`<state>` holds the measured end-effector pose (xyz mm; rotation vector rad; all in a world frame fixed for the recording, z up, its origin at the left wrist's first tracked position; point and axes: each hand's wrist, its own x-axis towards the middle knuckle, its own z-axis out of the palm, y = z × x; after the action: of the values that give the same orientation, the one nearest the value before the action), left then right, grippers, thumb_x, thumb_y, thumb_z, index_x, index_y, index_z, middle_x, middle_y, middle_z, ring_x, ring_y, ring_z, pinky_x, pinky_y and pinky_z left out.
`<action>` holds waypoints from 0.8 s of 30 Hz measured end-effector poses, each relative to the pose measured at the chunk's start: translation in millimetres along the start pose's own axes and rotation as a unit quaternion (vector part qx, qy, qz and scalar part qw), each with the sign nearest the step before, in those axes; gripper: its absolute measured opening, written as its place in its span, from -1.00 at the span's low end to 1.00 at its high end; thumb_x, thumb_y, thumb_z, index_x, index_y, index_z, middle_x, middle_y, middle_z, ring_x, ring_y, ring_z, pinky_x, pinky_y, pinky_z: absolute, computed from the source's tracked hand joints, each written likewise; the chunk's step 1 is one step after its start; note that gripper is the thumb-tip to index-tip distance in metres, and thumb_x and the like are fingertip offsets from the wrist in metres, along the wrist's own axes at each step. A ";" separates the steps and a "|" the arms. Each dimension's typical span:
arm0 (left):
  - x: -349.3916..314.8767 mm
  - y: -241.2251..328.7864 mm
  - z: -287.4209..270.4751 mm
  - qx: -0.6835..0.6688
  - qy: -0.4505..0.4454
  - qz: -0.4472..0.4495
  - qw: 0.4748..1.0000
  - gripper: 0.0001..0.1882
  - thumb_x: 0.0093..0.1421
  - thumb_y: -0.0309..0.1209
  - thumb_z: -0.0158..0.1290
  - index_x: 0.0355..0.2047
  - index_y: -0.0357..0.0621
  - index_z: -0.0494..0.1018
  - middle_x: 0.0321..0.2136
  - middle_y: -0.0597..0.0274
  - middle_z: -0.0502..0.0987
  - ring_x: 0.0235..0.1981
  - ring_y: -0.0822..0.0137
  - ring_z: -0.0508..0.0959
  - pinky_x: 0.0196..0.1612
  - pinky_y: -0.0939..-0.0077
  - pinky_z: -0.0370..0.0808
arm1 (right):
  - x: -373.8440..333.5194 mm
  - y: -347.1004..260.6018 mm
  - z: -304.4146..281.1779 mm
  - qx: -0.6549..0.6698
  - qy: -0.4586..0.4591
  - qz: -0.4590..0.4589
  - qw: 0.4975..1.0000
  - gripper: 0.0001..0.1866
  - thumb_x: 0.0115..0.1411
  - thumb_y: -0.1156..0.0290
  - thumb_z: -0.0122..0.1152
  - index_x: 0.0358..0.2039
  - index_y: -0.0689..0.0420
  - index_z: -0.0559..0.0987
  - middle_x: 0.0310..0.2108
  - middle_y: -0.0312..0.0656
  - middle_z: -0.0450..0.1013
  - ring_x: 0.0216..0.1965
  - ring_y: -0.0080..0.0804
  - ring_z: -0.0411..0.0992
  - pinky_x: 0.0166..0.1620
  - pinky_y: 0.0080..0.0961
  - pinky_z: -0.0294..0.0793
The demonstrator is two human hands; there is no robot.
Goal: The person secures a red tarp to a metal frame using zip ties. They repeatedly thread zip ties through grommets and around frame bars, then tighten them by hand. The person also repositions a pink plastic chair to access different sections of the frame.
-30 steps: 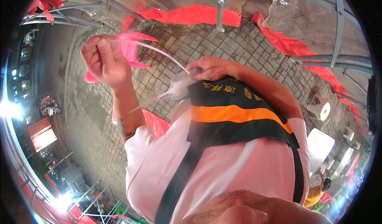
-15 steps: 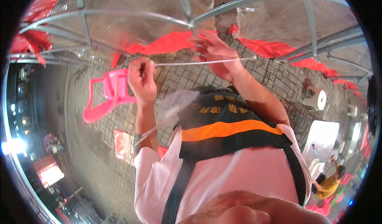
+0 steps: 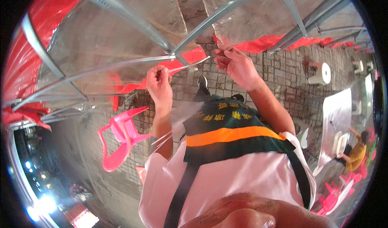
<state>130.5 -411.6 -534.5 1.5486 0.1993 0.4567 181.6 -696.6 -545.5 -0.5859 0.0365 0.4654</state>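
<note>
Plastic sheeting: clear panels (image 3: pixel 117 36) hang across the top, edged below with a red hem (image 3: pixel 258 44).
Pavement: grey paving (image 3: pixel 275 72) spreads beneath, patterned in small blocks.
Metal frame: grey tubes (image 3: pixel 121 14) cross the sheeting and meet at a joint just above the left hand.
Clothing: a pale shirt (image 3: pixel 230 175) under a black apron (image 3: pixel 226 125) with an orange stripe and yellow lettering.
Surface: a pale, shiny top (image 3: pixel 335 110) at far right, a co-worker (image 3: pixel 357 155) in yellow beside it.
Chair: pink (image 3: pixel 125 131), left of the left forearm.
Stool: white (image 3: pixel 321 73), beyond the right forearm.
Bag: translucent (image 3: pixel 188 111), by the apron's left edge; thin strips poke out over the left forearm.
Left hand: raised (image 3: pixel 160 84), thumb and fingers pinching one end of the white strip.
Right hand: raised (image 3: pixel 238 68), fingers bent near the strip's far tip; whether they grip anything, I cannot tell.
White strip: slim (image 3: pixel 190 65), slanting between the hands, near the frame joint.
</note>
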 end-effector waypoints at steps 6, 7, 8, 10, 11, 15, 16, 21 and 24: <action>80.0 -0.2 35.8 -0.014 -0.092 0.014 0.996 -0.90 0.39 -0.52 0.09 -0.12 -0.23 0.45 -0.39 0.30 0.51 -0.40 0.49 0.48 -0.27 0.59 0.46 | 69.3 4.3 6.9 -0.085 0.196 0.116 0.970 -0.70 0.42 0.15 0.11 -0.04 0.09 0.53 -0.17 -0.19 0.60 -0.33 -0.42 0.53 -0.33 -0.45 0.51; 91.5 0.1 40.6 -0.022 -0.120 -0.015 0.992 -0.90 0.39 -0.52 0.09 -0.12 -0.22 0.45 -0.38 0.30 0.52 -0.40 0.50 0.49 -0.27 0.59 0.47 | 78.3 4.2 11.2 -0.056 0.172 0.110 0.977 -0.71 0.43 0.17 0.09 -0.03 0.10 0.53 -0.17 -0.20 0.60 -0.35 -0.45 0.51 -0.35 -0.48 0.48; 100.6 -0.3 46.2 -0.025 -0.163 -0.024 0.986 -0.90 0.40 -0.51 0.09 -0.11 -0.22 0.45 -0.38 0.30 0.52 -0.40 0.50 0.49 -0.27 0.59 0.47 | 86.3 1.5 14.1 -0.013 0.180 0.100 0.978 -0.75 0.42 0.29 0.03 0.01 0.11 0.51 -0.17 -0.21 0.60 -0.40 -0.51 0.46 -0.39 -0.54 0.41; 119.5 -3.9 54.2 -0.034 -0.254 -0.052 0.965 -0.89 0.40 -0.51 0.08 -0.11 -0.21 0.45 -0.39 0.32 0.53 -0.40 0.51 0.49 -0.28 0.59 0.47 | 99.3 -3.9 18.0 0.004 0.179 0.012 0.984 -0.74 0.39 0.38 -0.01 0.04 0.12 0.49 -0.15 -0.21 0.59 -0.40 -0.51 0.45 -0.39 -0.53 0.41; 127.7 -6.8 56.4 -0.011 -0.256 -0.050 0.965 -0.90 0.40 -0.50 0.09 -0.12 -0.22 0.45 -0.40 0.33 0.53 -0.40 0.52 0.49 -0.30 0.60 0.46 | 103.7 -6.3 18.6 0.019 0.187 -0.030 0.982 -0.73 0.38 0.42 -0.02 0.05 0.12 0.49 -0.15 -0.21 0.59 -0.40 -0.51 0.45 -0.38 -0.53 0.41; 155.3 -22.1 58.1 0.083 -0.294 -0.098 0.947 -0.91 0.38 -0.48 0.10 -0.18 -0.25 0.48 -0.39 0.32 0.58 -0.42 0.53 0.51 -0.31 0.58 0.47 | 107.6 -11.7 16.6 0.077 0.184 -0.128 0.972 -0.67 0.33 0.52 -0.05 0.09 0.19 0.43 -0.18 -0.19 0.56 -0.35 -0.50 0.45 -0.37 -0.57 0.41; 160.6 -24.9 58.2 0.106 -0.322 -0.115 0.934 -0.90 0.37 -0.48 0.11 -0.16 -0.25 0.49 -0.36 0.31 0.59 -0.40 0.51 0.52 -0.30 0.57 0.48 | 105.7 -14.2 15.6 0.077 0.147 -0.173 0.971 -0.74 0.41 0.49 -0.05 0.04 0.25 0.47 -0.21 -0.14 0.59 -0.34 -0.46 0.50 -0.31 -0.54 0.48; 209.9 -31.5 70.0 0.221 -0.465 -0.007 0.857 -0.68 0.34 -0.47 0.16 0.07 -0.32 0.51 -0.18 0.19 0.61 -0.21 0.41 0.61 -0.12 0.48 0.56 | 102.2 -26.0 18.7 -0.251 0.236 -0.226 0.911 -0.66 0.55 0.26 -0.05 0.02 0.25 0.56 -0.39 -0.27 0.54 -0.51 -0.62 0.39 -0.43 -0.65 0.39; 256.1 -37.8 95.4 0.125 -0.462 -0.054 0.876 -0.47 0.28 -0.42 0.23 0.23 -0.30 0.43 0.00 0.08 0.60 -0.13 0.33 0.63 -0.02 0.41 0.58 | 108.4 -35.2 21.0 -0.365 0.228 -0.198 0.881 -0.64 0.56 0.26 -0.05 0.06 0.27 0.57 -0.49 -0.34 0.50 -0.57 -0.71 0.31 -0.49 -0.72 0.30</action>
<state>405.8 -394.0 -528.2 1.8360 -0.4153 -0.4452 291.9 -666.4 -527.2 -1.4100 0.1931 -0.0935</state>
